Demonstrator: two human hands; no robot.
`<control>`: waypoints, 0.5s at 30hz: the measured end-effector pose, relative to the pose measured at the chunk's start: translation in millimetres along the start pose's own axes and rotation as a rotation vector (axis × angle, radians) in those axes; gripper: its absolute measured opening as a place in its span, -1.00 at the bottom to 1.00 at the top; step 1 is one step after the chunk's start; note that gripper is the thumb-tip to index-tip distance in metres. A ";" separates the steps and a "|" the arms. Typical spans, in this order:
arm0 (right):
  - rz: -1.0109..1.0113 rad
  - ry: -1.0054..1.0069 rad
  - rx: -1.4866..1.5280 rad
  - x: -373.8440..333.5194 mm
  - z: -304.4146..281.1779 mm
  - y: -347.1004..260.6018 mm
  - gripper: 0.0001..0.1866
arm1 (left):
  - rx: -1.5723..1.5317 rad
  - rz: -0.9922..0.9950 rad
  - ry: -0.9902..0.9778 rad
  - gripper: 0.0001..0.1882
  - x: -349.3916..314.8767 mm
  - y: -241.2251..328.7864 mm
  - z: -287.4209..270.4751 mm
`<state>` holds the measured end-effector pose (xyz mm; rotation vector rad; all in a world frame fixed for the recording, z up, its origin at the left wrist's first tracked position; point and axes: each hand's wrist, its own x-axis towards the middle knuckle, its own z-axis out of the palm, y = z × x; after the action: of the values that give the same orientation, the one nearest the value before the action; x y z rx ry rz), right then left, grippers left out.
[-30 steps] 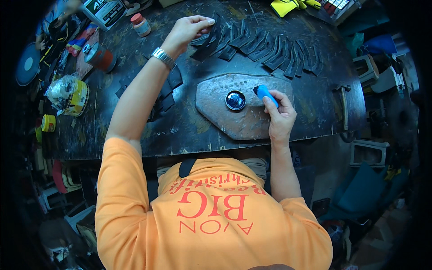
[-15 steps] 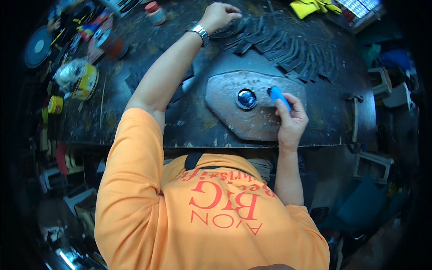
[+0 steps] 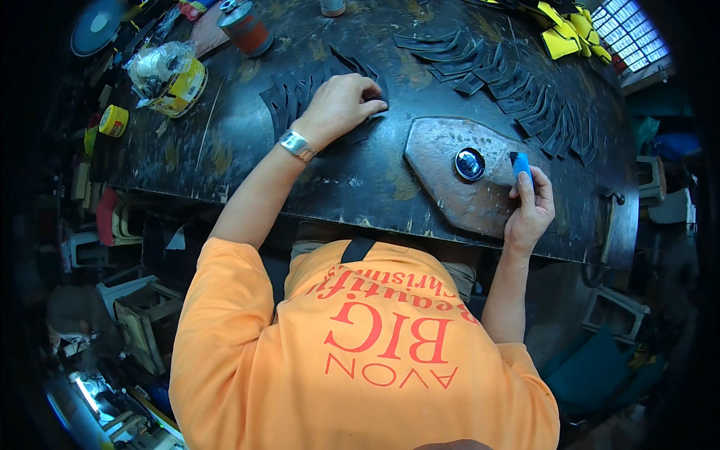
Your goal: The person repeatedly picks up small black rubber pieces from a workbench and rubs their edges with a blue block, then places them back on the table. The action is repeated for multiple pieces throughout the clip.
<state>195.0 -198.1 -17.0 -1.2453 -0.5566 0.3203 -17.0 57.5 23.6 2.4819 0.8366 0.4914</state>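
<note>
My left hand point(image 3: 343, 105), with a metal watch at its wrist, is over a cluster of black strips point(image 3: 289, 97) on the dark table. Its thumb and fingers are pinched together at the cluster's right edge; what they hold, if anything, blends into the dark strips. In my right hand point(image 3: 532, 206) is a short blue-handled tool point(image 3: 523, 163) with a black tip, raised over the right end of a brown, flat, angular slab point(image 3: 450, 191). A small round container with shiny dark contents point(image 3: 470, 163) sits on that slab. Beyond it, more black strips point(image 3: 517, 97) lie in a curved, overlapping row.
At the left of the table point(image 3: 360, 196) stand a yellow tub with clear plastic in it point(image 3: 176, 86), a small yellow tin point(image 3: 114, 120) and a red-brown can point(image 3: 247, 30). Yellow pieces point(image 3: 566, 37) lie at the far right. Stools flank the table.
My left hand has come from the left end of the far strip row to the nearer left cluster. My right hand still holds the blue-handled tool by the slab. The whole view has shifted.
</note>
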 end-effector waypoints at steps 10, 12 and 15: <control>-0.039 0.017 0.007 -1.9 4.1 -5.4 -0.81 | 0.352 -0.165 0.003 -0.62 33.1 -3.4 19.0; -0.019 0.012 0.043 -4.6 9.8 -10.7 -0.81 | 0.313 -0.173 0.044 -0.68 33.3 -7.6 19.7; 0.069 -0.021 0.179 -11.8 21.0 -21.8 -0.81 | -0.055 -0.174 0.206 -0.76 20.3 -18.8 10.8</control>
<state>172.0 -193.9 5.6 -1.0910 -0.4928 0.4323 -5.5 80.2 8.3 2.3093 1.0933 0.7056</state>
